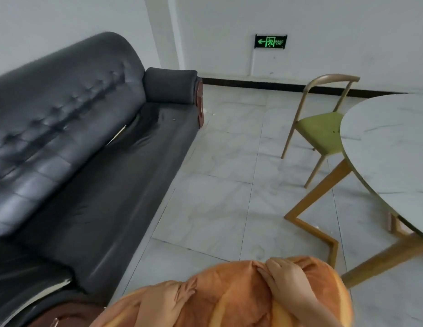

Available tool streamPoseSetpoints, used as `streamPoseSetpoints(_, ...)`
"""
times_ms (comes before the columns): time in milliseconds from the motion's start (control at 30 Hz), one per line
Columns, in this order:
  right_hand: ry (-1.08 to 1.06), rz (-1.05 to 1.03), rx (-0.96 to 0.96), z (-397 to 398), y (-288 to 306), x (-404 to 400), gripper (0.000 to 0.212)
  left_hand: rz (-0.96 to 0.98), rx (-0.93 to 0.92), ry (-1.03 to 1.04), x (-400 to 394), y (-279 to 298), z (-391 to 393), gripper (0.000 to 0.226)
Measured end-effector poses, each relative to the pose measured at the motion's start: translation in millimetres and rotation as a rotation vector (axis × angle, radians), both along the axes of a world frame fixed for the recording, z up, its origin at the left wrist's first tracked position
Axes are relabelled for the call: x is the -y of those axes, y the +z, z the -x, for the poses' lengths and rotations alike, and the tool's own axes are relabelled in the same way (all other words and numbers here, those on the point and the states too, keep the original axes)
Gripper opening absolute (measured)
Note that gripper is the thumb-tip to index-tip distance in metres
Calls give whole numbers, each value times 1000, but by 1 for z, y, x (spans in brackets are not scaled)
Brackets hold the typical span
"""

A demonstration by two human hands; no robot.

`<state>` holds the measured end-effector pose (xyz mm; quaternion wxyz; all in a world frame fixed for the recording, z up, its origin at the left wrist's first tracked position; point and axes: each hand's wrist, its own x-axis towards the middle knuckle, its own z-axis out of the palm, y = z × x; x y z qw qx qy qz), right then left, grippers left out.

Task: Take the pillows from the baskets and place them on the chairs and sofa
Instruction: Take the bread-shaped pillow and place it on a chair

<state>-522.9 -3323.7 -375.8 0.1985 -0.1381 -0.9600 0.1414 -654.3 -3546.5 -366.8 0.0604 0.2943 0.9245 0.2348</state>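
Currently, I hold orange pillow [229, 296] at frame bottom centre, right hand [286, 277] grip pinching its top fabric; left hand not visible. Sofa [99, 161] at left. Risk: one-handed pinch slips, pillow drops onto floor [217, 185].

Soft, even light fills the room, dim rather than bright, casting only faint shadows on the floor tiles [217, 197]; pale sheen lies on the sofa [64, 128] back. The whole frame is slightly blurred; wide-angle distortion bends lines near the edges; the exit sign [271, 41] glows green.
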Motion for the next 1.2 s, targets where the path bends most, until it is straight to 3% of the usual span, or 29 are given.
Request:
streamPoseSetpoints(67, 26, -14, 60, 64, 23, -48, 56, 52, -25, -52, -37, 21, 52, 48)
streamPoseSetpoints(133, 66, 122, 114, 121, 51, -96, 43, 24, -19, -69, -78, 44, 101, 53)
streamPoseSetpoints(233, 112, 220, 111, 174, 72, -151, 41, -11, -95, -164, -138, 64, 170, 60)
streamPoseSetpoints(300, 59, 272, 142, 201, 64, -187, 42, -6, -194, -246, -179, 59, 209, 46)
streamPoseSetpoints(367, 16, 320, 209, 216, 46, -214, 44, 32, -167, -324, -216, 45, 237, 31)
streamPoseSetpoints(533, -273, 395, 150, 270, 13, -302, 49, 35, -284, -540, -344, 18, 346, 50)
streamPoseSetpoints(633, -407, 374, 139, 319, 28, -365, 51, -73, -347, -674, -437, 38, 418, 38)
streamPoseSetpoints(733, -477, 329, 79, 356, 50, -421, 49, -172, -385, -766, -517, 55, 471, 52)
streamPoseSetpoints(867, -611, 408, 53, 366, 49, -469, 47, -217, -321, -966, -603, 45, 502, 57)
streamPoseSetpoints(933, -617, 425, 50, 370, 42, -490, 44, -97, -282, -1001, -645, 34, 508, 69)
streamPoseSetpoints(1000, -611, 402, 54, 379, 33, -525, 31, 76, -356, -1003, -688, 43, 513, 80)
streamPoseSetpoints(1100, -606, 283, -3, 395, 22, -605, 40, 105, -349, -1038, -759, 45, 526, 75)
streamPoseSetpoints(1133, -572, 220, -10, 402, 22, -637, 44, 184, -304, -967, -780, 46, 529, 69)
streamPoseSetpoints(1200, -464, 165, 86, 415, 33, -703, 47, 120, -112, -851, -822, 38, 530, 51)
